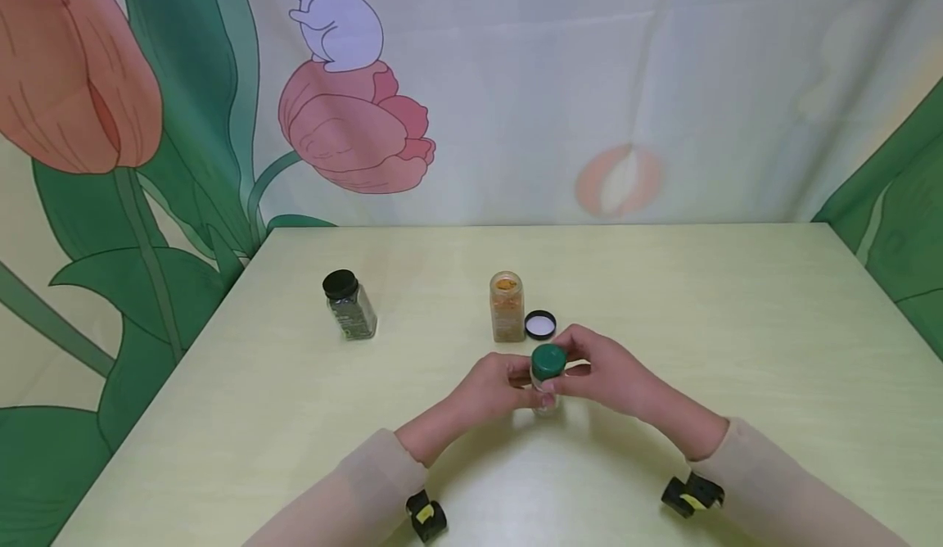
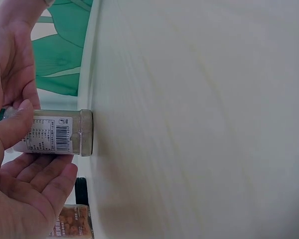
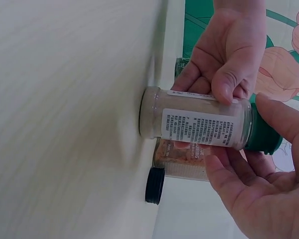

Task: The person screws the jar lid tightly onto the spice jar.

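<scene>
- Two hands meet at one small see-through jar (image 3: 204, 103) with a green lid (image 1: 548, 357). It is near the middle of the tabletop (image 1: 700, 301).
- The left hand (image 1: 495, 387) holds the side of this jar, with the thumb in front and the other fingers behind. That grip looks good for keeping the jar from tipping or turning.
- The right hand (image 1: 604, 379) pinches the green lid, its fingers only about as far apart as the lid is wide. Holding up high seems to leave room for the left hand below.
- The small jar is upright. Its bottom looks to be on the tabletop, so the tabletop probably helps hold it up.
- Just past the hands, an open jar (image 1: 507, 309) with orange bits stands up. Its top is bare, so I can see in.
- A black lid (image 1: 541, 325) lies just beside it, with its white inside facing up. It is likely that jar's own lid, kept close so it is easy to find.
- A jar with a black top (image 1: 350, 305) stands well apart, off to the left. Maybe it is there so nobody bumps it.
</scene>
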Demonstrator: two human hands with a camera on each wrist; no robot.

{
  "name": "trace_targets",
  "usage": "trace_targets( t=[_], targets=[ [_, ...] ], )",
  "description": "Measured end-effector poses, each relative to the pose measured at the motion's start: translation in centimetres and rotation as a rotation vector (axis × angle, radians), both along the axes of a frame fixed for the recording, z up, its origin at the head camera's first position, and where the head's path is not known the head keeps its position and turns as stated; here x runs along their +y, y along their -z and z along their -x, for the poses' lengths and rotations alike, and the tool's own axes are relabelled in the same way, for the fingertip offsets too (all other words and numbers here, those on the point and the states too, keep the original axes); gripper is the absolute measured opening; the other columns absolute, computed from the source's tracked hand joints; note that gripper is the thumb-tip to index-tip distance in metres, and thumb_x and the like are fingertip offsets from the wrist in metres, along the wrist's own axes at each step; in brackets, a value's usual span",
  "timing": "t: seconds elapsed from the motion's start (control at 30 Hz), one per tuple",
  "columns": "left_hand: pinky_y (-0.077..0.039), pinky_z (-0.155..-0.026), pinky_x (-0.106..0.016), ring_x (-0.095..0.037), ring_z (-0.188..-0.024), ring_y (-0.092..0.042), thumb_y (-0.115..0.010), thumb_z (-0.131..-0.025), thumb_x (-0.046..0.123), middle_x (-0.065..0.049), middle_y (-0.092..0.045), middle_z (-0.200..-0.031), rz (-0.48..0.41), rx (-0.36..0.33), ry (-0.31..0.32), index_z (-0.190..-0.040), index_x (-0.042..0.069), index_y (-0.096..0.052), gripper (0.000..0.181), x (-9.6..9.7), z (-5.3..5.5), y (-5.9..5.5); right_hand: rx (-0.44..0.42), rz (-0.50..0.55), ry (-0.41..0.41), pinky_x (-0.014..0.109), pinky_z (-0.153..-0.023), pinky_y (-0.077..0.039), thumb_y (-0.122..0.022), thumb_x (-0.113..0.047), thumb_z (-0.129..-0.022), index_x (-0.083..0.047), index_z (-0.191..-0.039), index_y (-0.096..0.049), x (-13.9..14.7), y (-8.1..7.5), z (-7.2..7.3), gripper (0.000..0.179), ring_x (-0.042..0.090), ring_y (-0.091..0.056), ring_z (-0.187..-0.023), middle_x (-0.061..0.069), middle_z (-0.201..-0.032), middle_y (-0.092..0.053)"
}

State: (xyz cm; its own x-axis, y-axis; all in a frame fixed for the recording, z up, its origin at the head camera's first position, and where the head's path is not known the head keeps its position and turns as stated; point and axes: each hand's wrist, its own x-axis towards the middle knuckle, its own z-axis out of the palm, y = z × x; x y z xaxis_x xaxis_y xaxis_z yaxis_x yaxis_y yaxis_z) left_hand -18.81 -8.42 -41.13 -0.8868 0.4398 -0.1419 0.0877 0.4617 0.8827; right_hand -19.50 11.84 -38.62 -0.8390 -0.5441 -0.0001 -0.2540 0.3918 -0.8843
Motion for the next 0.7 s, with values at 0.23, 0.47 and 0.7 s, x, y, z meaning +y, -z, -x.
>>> trace_targets(
  t=[0.23, 0.47, 0.7],
  targets=[
    [-0.054, -0.106, -0.039, -0.027, -0.119, -0.071, -0.078, -0.092, 0.016, -0.014, -0.077, -0.119, 0.006, -0.006, 0.004, -0.116, 0.003, -0.075, 0.028, 0.0, 0.1, -0.1, -0.020, -0.017, -0.008, 0.052, -0.106, -0.055, -0.079, -0.016, -0.091, 0.003, -0.121, -0.058, 0.1, -0.1, 0.1, 0.041, 0.034, -0.063, -0.121, 0.017, -0.122, -0.066],
    [-0.054, -0.108, -0.043, -0.030, -0.122, -0.070, -0.078, -0.091, 0.016, -0.014, -0.077, -0.121, 0.022, -0.016, 0.004, -0.118, 0.003, -0.074, 0.029, 0.1, 0.2, -0.1, -0.082, -0.063, -0.206, 0.050, -0.108, -0.054, -0.073, -0.014, -0.095, 0.006, -0.142, -0.046, 1.1, -1.3, 1.1, 0.058, 0.041, -0.057, -0.131, 0.023, -0.136, -0.061],
    [-0.053, -0.109, -0.043, -0.028, -0.124, -0.069, -0.078, -0.091, 0.016, -0.013, -0.077, -0.120, 0.018, -0.013, 0.008, -0.117, 0.004, -0.075, 0.029, 0.1, 0.2, -0.1, -0.068, -0.104, -0.292, 0.051, -0.108, -0.054, -0.067, -0.010, -0.098, 0.002, -0.135, -0.054, 1.3, -2.3, 1.7, 0.041, 0.040, -0.061, -0.127, 0.022, -0.129, -0.066]
  ],
)
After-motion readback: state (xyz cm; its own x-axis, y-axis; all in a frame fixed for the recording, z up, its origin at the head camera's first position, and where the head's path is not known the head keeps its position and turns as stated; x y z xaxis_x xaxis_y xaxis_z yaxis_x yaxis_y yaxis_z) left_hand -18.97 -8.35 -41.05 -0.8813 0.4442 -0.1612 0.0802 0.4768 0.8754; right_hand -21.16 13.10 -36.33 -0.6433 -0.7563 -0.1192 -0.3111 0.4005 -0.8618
